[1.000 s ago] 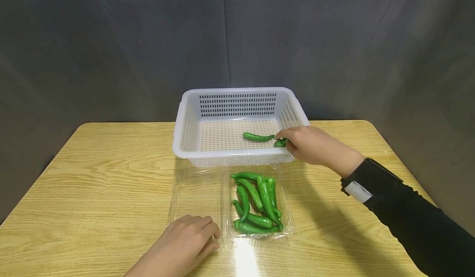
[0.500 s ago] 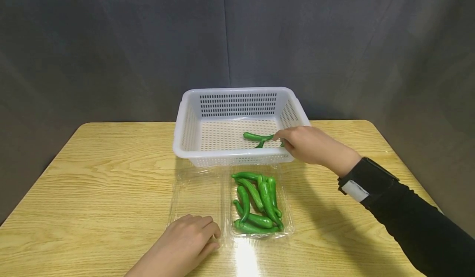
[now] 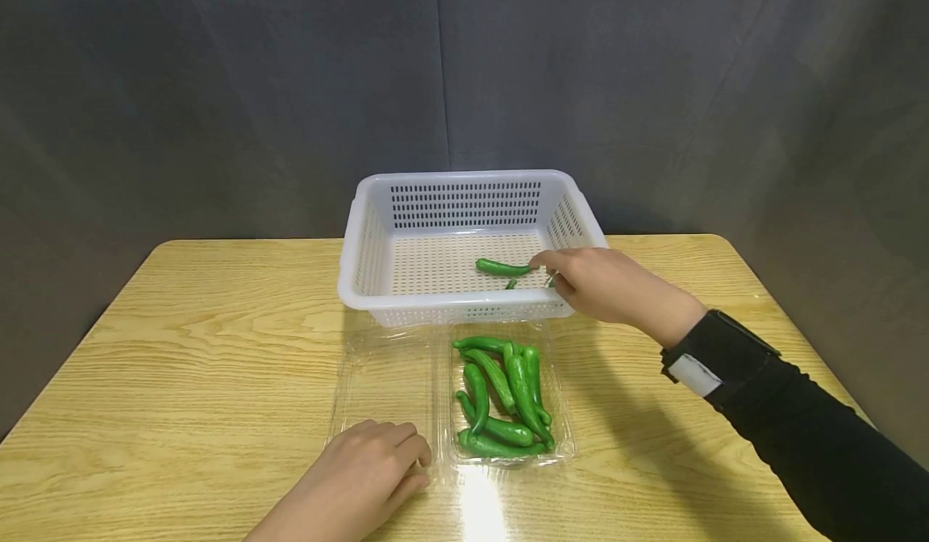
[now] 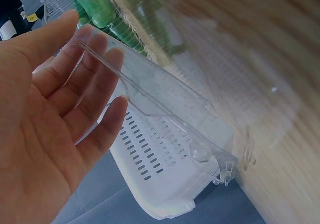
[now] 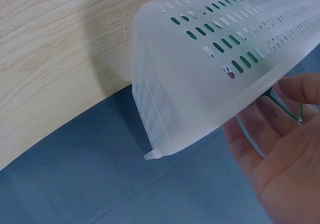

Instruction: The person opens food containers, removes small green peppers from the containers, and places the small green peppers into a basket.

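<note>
My right hand (image 3: 573,280) reaches over the front right corner of a white slotted basket (image 3: 348,284). Its thumb and fingers pinch the thin stem of a green pepper (image 3: 511,284), whose body is mostly hidden behind the basket's front wall. In the right wrist view that stem (image 5: 282,108) crosses the fingers of the right hand (image 5: 280,164) under the basket (image 5: 200,69). Another green pepper (image 3: 503,268) lies on the basket floor. My left hand (image 3: 370,461) rests with relaxed fingers on the open lid (image 3: 385,381) of a clear clamshell tray (image 3: 566,445).
Several green peppers (image 3: 504,397) fill the clear tray just in front of the basket. The left wrist view shows my left hand (image 4: 55,114) against the clear lid (image 4: 165,99), with the basket (image 4: 160,169) beyond. All of it stands on a wooden table (image 3: 181,348) before a dark curtain.
The pepper in my right hand swung out to the left, then sank behind the basket's front wall. The right hand barely shifted. The left hand stayed still.
</note>
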`<state>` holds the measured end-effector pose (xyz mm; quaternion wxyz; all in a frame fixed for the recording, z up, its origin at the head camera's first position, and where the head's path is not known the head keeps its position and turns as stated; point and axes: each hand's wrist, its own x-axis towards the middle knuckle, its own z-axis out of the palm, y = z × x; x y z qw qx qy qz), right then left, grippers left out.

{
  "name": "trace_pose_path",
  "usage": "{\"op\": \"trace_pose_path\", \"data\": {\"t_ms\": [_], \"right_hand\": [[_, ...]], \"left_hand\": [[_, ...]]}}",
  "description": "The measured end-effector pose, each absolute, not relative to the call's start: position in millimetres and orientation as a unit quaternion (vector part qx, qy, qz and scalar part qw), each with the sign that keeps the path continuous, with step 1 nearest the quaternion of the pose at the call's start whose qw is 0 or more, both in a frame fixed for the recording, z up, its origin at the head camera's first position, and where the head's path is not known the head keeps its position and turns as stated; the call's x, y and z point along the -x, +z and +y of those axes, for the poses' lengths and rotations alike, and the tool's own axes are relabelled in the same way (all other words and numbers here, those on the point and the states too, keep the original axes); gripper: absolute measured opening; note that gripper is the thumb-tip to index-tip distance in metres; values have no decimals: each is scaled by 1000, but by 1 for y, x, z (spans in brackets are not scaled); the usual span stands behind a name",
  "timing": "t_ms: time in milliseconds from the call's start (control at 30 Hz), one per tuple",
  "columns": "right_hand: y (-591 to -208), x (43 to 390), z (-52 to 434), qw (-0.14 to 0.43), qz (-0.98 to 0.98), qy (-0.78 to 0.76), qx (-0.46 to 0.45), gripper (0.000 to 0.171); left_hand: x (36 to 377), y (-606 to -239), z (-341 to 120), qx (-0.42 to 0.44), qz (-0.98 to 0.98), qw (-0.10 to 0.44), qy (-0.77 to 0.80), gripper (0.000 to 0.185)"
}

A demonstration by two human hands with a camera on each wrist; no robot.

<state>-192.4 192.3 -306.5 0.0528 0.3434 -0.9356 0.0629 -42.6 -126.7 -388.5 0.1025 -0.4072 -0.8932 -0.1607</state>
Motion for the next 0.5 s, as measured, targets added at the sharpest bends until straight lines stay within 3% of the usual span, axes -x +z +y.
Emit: {"op": "trace_pose_path", "data": {"t_ms": [500], "right_hand": [[-310, 193, 196, 65, -934, 62, -345, 36]], "left_hand": [[42, -388, -127, 407, -894, 99, -159, 9]]}}
